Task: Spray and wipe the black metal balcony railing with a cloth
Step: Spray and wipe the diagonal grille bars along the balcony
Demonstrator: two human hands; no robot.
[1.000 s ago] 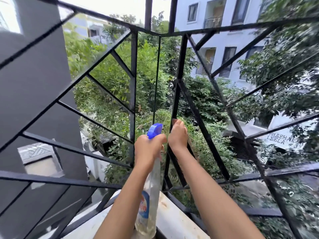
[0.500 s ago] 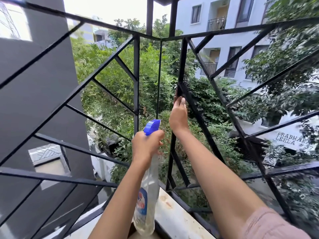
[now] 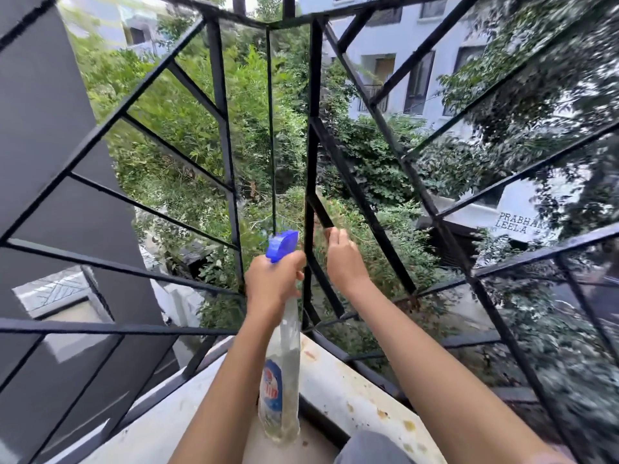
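Note:
The black metal railing (image 3: pixel 313 145) forms a corner in front of me, with upright and slanted bars. My left hand (image 3: pixel 273 284) grips the neck of a clear spray bottle (image 3: pixel 281 380), and its blue nozzle (image 3: pixel 283 244) points at the corner upright. Just to the right, my right hand (image 3: pixel 345 261) has its fingers curled round a short slanted bar of the railing. No cloth shows in that hand; the palm side is hidden.
A white, rust-stained ledge (image 3: pixel 351 390) runs under the railing below my arms. A grey wall (image 3: pixel 43 145) stands at the left. Beyond the bars are dense green bushes (image 3: pixel 187 128) far below and a pale apartment block (image 3: pixel 395 51).
My right hand slid up the corner bar, then back down onto the short slanted bar. The left hand keeps holding the bottle in about the same place. My view has tilted downward.

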